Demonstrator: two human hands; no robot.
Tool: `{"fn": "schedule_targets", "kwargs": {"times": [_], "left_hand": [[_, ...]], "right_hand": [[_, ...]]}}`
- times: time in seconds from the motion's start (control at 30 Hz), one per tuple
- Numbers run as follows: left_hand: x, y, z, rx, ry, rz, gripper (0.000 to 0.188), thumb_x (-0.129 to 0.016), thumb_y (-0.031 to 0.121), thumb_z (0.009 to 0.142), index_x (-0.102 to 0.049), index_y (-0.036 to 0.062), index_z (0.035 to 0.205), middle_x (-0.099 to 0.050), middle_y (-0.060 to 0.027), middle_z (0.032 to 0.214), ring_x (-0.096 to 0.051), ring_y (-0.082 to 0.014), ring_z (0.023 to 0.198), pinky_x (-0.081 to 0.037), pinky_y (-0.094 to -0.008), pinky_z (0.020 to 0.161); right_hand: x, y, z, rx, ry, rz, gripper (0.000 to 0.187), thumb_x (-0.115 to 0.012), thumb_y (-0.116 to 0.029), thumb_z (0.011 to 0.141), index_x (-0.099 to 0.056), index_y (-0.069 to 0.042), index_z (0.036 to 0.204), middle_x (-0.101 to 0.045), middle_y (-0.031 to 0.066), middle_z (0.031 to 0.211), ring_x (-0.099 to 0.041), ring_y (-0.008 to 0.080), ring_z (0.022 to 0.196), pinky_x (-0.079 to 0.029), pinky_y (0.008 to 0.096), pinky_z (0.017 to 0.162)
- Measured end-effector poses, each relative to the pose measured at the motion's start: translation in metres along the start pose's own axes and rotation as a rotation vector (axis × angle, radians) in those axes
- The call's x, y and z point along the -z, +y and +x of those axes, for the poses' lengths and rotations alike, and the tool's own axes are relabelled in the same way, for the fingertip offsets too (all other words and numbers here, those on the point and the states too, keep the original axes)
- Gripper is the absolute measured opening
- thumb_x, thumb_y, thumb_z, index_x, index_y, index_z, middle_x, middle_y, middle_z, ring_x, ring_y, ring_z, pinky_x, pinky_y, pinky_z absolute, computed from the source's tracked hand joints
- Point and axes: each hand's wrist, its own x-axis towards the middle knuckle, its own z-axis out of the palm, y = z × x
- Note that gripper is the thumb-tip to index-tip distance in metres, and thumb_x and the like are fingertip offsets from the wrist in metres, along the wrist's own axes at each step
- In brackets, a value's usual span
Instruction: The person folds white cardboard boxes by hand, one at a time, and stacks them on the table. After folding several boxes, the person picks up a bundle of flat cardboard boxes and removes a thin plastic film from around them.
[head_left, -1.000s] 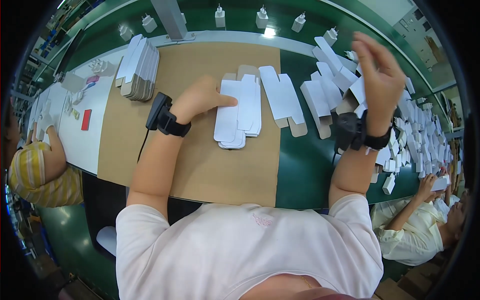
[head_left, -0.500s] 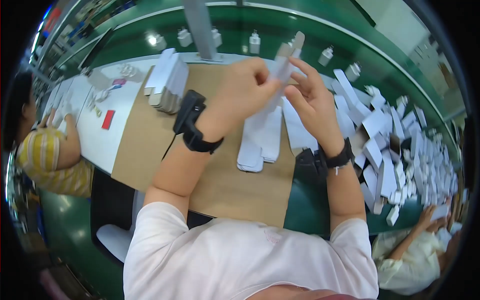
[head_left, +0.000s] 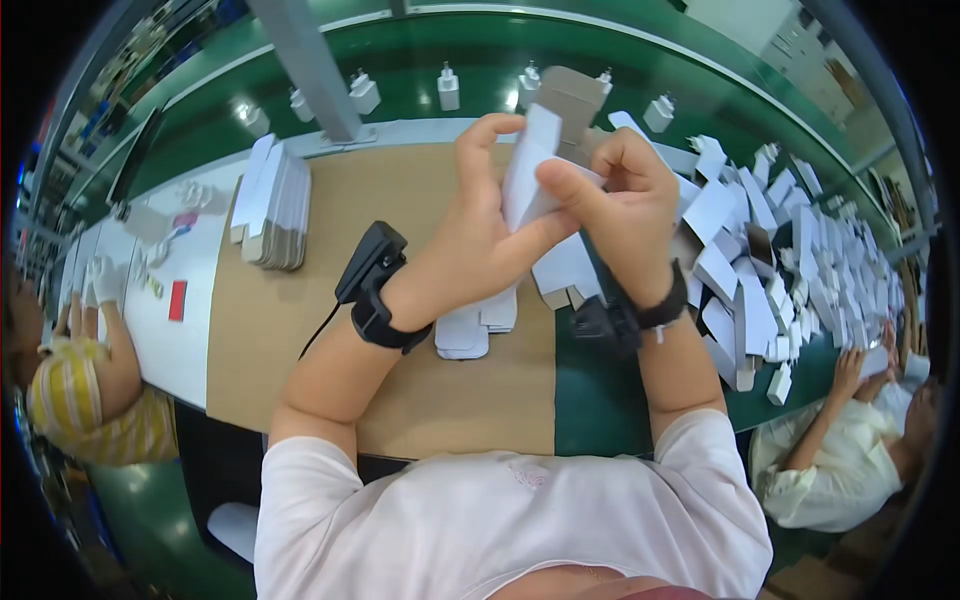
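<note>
Both my hands hold a small white box (head_left: 526,172) above the far part of the brown sheet. Its grey-brown inner flap (head_left: 572,100) stands raised at the far end. My left hand (head_left: 478,215) wraps the box from the left, fingers behind it and thumb along its near side. With thumb and bent fingers, my right hand (head_left: 632,205) presses on the box's right side near the opening. Several flat white cartons (head_left: 463,335) lie beneath my hands. Another white box (head_left: 562,268) rests between my wrists, partly covered by my right hand.
A stack of flattened white cartons (head_left: 272,205) stands on the brown sheet (head_left: 300,350). White plug chargers (head_left: 447,88) line the back ledge. To the right spreads a heap of white boxes (head_left: 760,280). Co-workers sit on both sides. A red block (head_left: 177,300) lies on the left white table.
The box has turned and opened wider, its inner flap now showing. Both hands have closed in around it, and my right fingers have bent onto its side. The view has shifted to the right.
</note>
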Motion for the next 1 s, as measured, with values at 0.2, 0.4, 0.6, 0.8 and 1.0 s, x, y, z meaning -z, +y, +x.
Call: {"fn": "schedule_targets", "kwargs": {"times": [0.2, 0.4, 0.6, 0.8, 1.0], "left_hand": [[0.004, -0.003, 0.000, 0.014, -0.079, -0.124, 0.057, -0.059, 0.023, 0.086, -0.021, 0.0083, 0.126, -0.047, -0.0090, 0.103, -0.051, -0.0144, 0.088, -0.045, -0.0278, 0.072], [0.003, 0.000, -0.003, 0.100, -0.103, -0.211, 0.054, -0.052, 0.022, 0.090, -0.013, 0.0117, 0.127, -0.055, -0.0104, 0.097, -0.058, -0.0157, 0.080, -0.049, -0.0275, 0.067], [0.014, 0.010, -0.003, 0.293, -0.132, -0.369, 0.067, -0.058, 0.027, 0.087, -0.006, 0.0087, 0.126, -0.059, -0.0107, 0.087, -0.059, -0.0159, 0.079, -0.047, -0.0263, 0.066], [0.023, 0.007, -0.007, 0.181, -0.197, -0.105, 0.077, -0.065, 0.028, 0.082, -0.007, 0.0079, 0.129, -0.057, -0.0150, 0.091, -0.059, -0.0184, 0.078, -0.048, -0.0278, 0.067], [0.024, 0.011, -0.005, 0.181, -0.185, -0.041, 0.075, -0.066, 0.028, 0.081, -0.011, 0.0064, 0.128, -0.055, -0.0171, 0.093, -0.059, -0.0193, 0.080, -0.048, -0.0283, 0.067]], "right_hand": [[-0.014, 0.000, -0.003, -0.132, 0.057, 0.502, 0.018, -0.062, -0.013, 0.084, -0.049, -0.005, 0.095, -0.050, -0.0004, 0.079, -0.048, 0.0066, 0.072, -0.042, 0.0197, 0.065], [-0.006, 0.006, -0.003, -0.093, -0.150, 0.469, 0.013, -0.052, -0.018, 0.091, -0.049, -0.005, 0.090, -0.043, -0.0031, 0.074, -0.038, 0.0057, 0.068, -0.032, 0.0196, 0.061], [-0.010, 0.001, -0.007, 0.266, -0.034, 0.305, 0.020, -0.054, -0.019, 0.089, -0.057, 0.000, 0.086, -0.059, 0.0161, 0.110, -0.057, 0.0209, 0.101, -0.047, 0.0281, 0.083], [0.013, -0.005, 0.005, -0.203, -0.210, 0.301, 0.027, -0.059, -0.010, 0.084, -0.060, 0.003, 0.107, -0.063, 0.0135, 0.102, -0.060, 0.0169, 0.090, -0.048, 0.0260, 0.079], [0.018, 0.003, 0.008, -0.175, -0.283, 0.318, 0.026, -0.058, -0.010, 0.084, -0.061, 0.003, 0.106, -0.062, 0.0157, 0.104, -0.060, 0.0182, 0.090, -0.048, 0.0266, 0.080]]}}
